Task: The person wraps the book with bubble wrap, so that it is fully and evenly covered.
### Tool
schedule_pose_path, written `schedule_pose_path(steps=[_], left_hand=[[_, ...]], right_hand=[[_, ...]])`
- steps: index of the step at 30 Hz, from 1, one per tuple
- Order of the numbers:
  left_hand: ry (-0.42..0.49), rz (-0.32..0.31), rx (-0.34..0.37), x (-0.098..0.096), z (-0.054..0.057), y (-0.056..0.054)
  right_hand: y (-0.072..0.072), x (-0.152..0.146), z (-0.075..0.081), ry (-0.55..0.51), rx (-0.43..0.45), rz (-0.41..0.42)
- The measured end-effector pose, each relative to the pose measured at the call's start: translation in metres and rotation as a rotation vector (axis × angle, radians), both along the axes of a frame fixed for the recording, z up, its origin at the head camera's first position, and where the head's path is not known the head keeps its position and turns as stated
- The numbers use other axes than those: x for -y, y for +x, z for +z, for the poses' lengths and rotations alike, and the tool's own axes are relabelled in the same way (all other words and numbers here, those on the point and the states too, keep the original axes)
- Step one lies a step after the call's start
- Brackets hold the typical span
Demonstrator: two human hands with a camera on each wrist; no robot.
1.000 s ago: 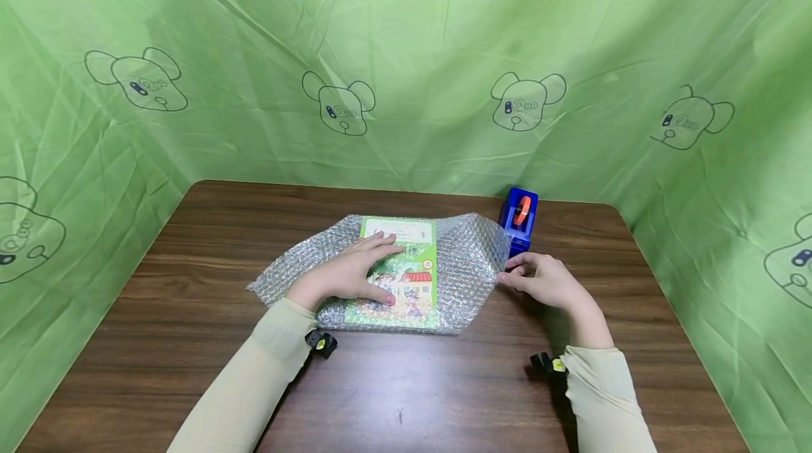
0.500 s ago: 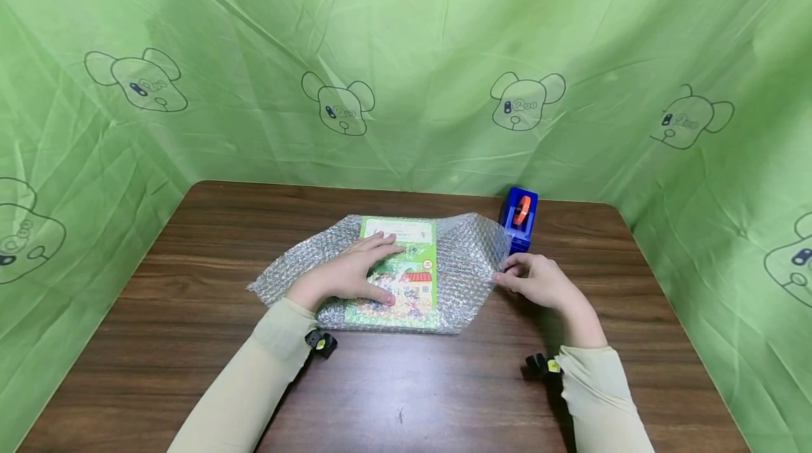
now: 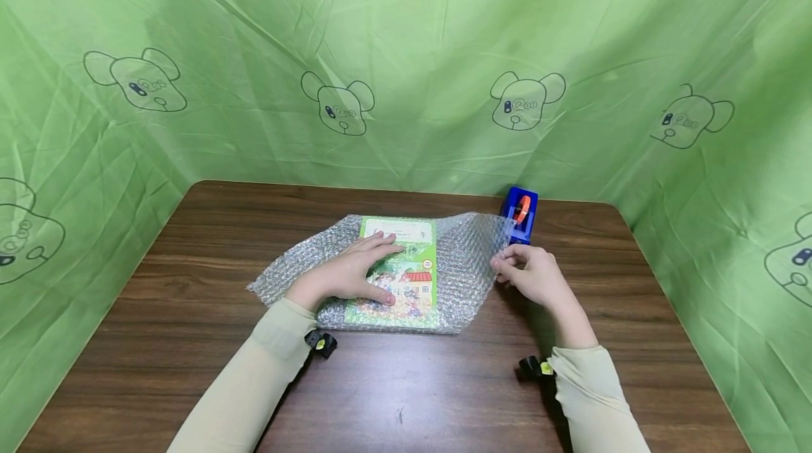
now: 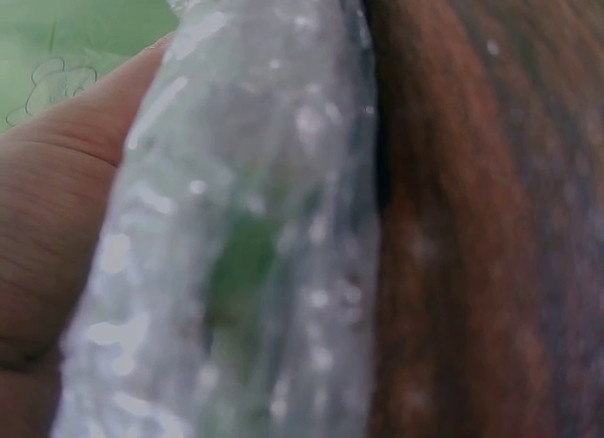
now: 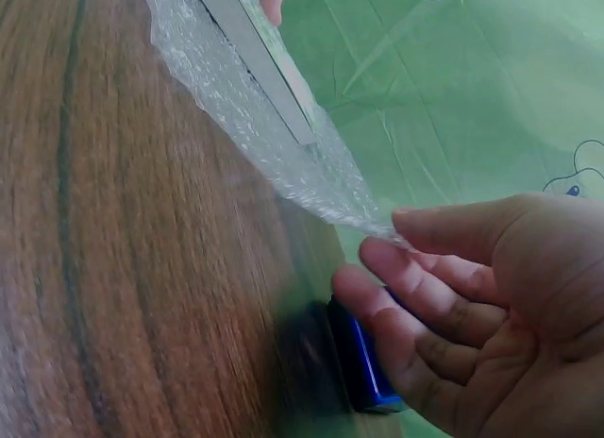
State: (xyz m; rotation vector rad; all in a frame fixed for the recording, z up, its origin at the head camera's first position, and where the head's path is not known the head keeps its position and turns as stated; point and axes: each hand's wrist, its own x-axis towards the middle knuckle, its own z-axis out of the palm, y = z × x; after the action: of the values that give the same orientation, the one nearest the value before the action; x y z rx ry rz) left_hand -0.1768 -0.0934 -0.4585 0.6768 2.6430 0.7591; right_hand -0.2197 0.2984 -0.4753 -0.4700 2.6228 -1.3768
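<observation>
A book (image 3: 406,287) with a green illustrated cover lies flat on the table, with clear bubble wrap (image 3: 463,270) about it and spreading out to both sides. Glints over the cover suggest that wrap lies on top of it too. My left hand (image 3: 345,273) rests on the book with fingers spread. At the wrap's right edge, my right hand (image 3: 529,272) pinches the film between thumb and fingertips and lifts it a little. The right wrist view shows this raised edge of bubble wrap (image 5: 326,188) running up to the thumb of the right hand (image 5: 472,296).
A blue tape dispenser (image 3: 514,233) with an orange roll stands just behind the right hand, partly seen through the wrap. The brown wooden table (image 3: 406,389) extends toward me. Green cloth (image 3: 419,44) with printed animal heads hangs around the back and sides.
My right hand has shifted slightly left and away from me, lifting the bubble wrap's right edge somewhat toward the tape dispenser. My left hand and the book have not moved.
</observation>
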Motion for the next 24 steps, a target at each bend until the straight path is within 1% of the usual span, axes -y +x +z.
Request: schedule_pose_path(steps=[5,9,17,20,24], left_hand=[[0.001,-0.001,-0.001,0.000,0.000,0.000],[-0.003,-0.001,0.001,0.000,0.000,0.000],[-0.005,0.002,0.002,0.000,0.002,0.001],[-0.008,0.005,0.002,0.000,0.002,0.001],[-0.012,0.003,0.000,-0.001,0.002,0.002]], right_hand=[[0.001,0.007,0.002,-0.046,-0.034,-0.022],[0.002,0.015,0.001,-0.101,-0.050,-0.020],[0.007,0.033,-0.002,-0.295,-0.015,0.014],[0.009,0.043,-0.003,-0.343,-0.010,0.000],[0.012,0.055,-0.004,-0.381,-0.001,-0.044]])
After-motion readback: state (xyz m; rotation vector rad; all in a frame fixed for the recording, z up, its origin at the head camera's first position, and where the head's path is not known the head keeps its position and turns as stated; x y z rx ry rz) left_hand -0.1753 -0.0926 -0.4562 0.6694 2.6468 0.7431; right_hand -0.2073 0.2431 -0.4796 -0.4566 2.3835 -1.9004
